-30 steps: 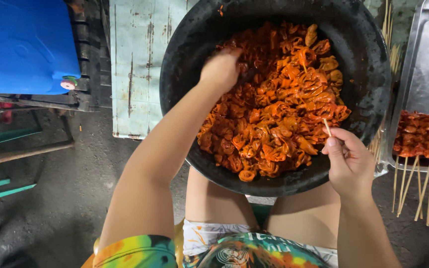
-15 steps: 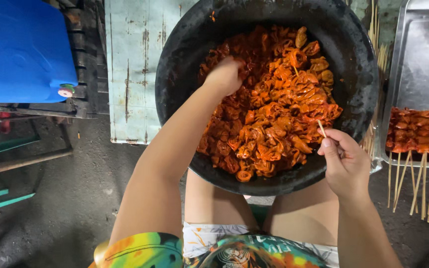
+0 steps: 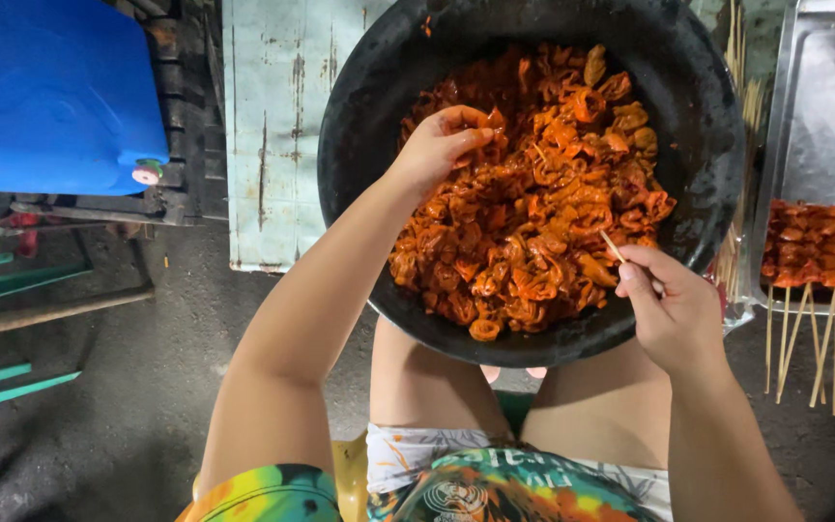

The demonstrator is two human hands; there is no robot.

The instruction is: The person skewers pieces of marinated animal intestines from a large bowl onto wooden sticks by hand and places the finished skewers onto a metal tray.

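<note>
Reaching into the black basin (image 3: 369,116), our left hand (image 3: 437,145) has now pinched a marinated meat piece (image 3: 491,124); our right hand (image 3: 669,309) keeps gripping the bamboo skewer (image 3: 612,246).

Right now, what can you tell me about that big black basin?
The black basin is wide, round and deep, with a dull, scuffed wall, perhaps metal or plastic. It sits by the person's knees, holding a heap of orange-red marinated meat pieces. The left hand reaches in, its fingers on the meat. The right hand is over the near rim, pinching a thin wooden skewer.
</note>
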